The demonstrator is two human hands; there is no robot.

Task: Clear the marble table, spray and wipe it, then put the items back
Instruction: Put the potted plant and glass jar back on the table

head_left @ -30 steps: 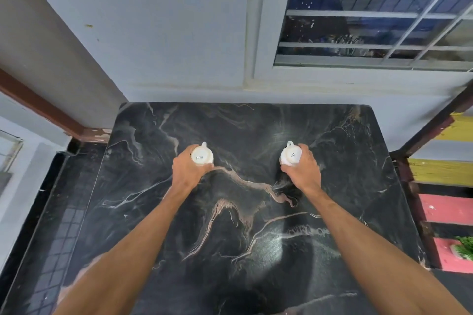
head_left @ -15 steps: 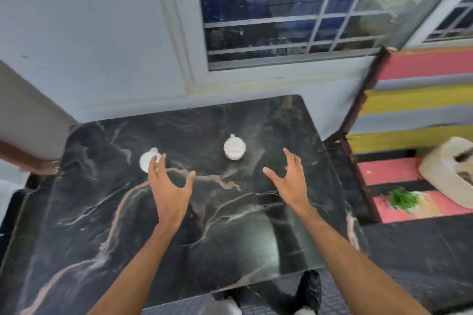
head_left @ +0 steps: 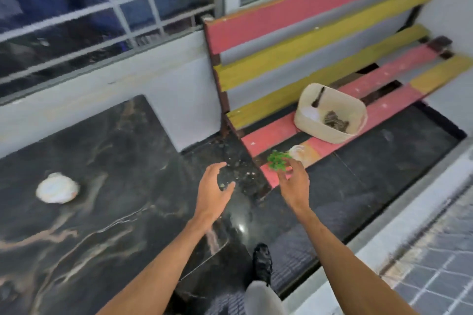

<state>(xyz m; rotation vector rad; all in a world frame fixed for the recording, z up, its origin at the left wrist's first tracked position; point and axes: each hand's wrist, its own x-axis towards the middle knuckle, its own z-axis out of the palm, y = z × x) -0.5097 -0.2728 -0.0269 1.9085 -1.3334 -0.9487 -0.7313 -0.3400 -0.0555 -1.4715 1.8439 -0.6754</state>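
Head view: dark marble table (head_left: 107, 151) lay left, white cup (head_left: 57, 191) on it; striped bench (head_left: 294, 41) stood right; left hand (head_left: 213, 192), right hand (head_left: 293, 185) hung loose, empty.

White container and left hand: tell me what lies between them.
Only bare marble table between the white container and the left hand, in the head view.

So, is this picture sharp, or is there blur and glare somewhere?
Head view: motion blur smears the white cup on the marble table and streaks the window bars; the left hand and right hand look sharper; one small bright glare spot shows on the dark polished surface just below the left hand, near the table's corner.
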